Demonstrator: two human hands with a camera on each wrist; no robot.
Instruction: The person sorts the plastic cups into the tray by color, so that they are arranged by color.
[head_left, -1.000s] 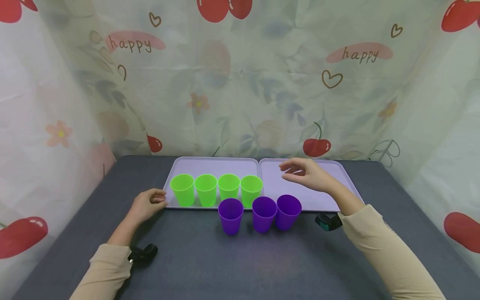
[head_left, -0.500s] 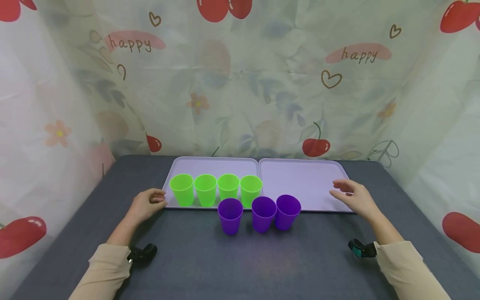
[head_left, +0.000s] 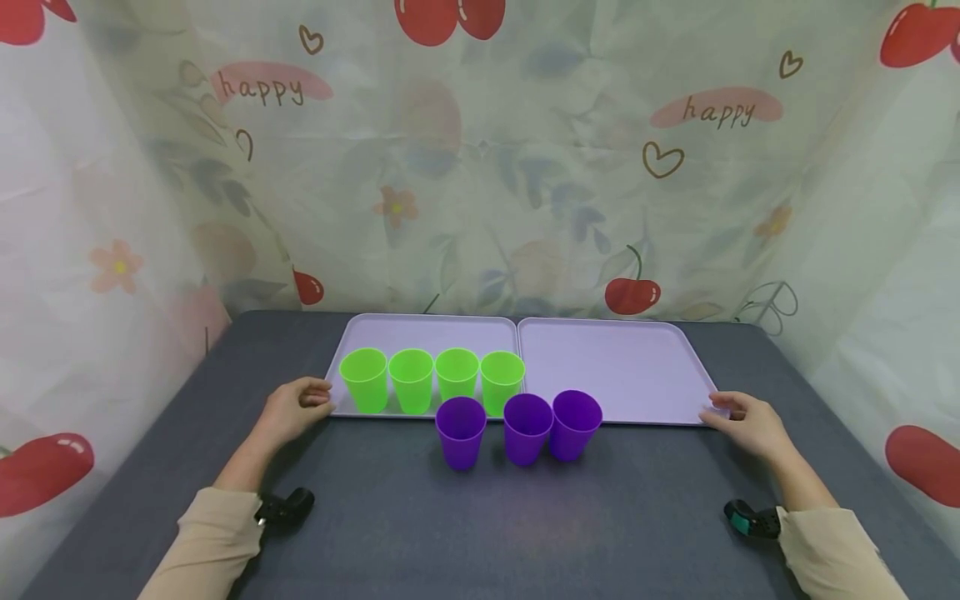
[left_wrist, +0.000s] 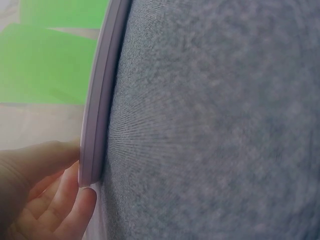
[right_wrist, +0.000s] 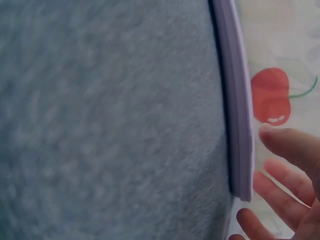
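Nearest, three purple cups (head_left: 528,433) stand on the table (head_left: 465,533). The left hand (head_left: 292,411) pinches a near corner of the left tray (head_left: 420,328); the right hand (head_left: 752,428), fingers loose, is beside the right tray (head_left: 622,358). Both trays judged light, stiff; best held level by rims, lest the left's green cups (head_left: 411,383) topple.

The left hand (head_left: 296,412) is at left, fingers (left_wrist: 76,215) bent. The right hand (head_left: 752,427), at right, has thumb (right_wrist: 292,146) and fingers (right_wrist: 280,197) apart.

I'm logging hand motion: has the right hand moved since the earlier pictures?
Yes: in the head view, the right hand went rightward and nearer, from over the right lilac tray to its near right corner.
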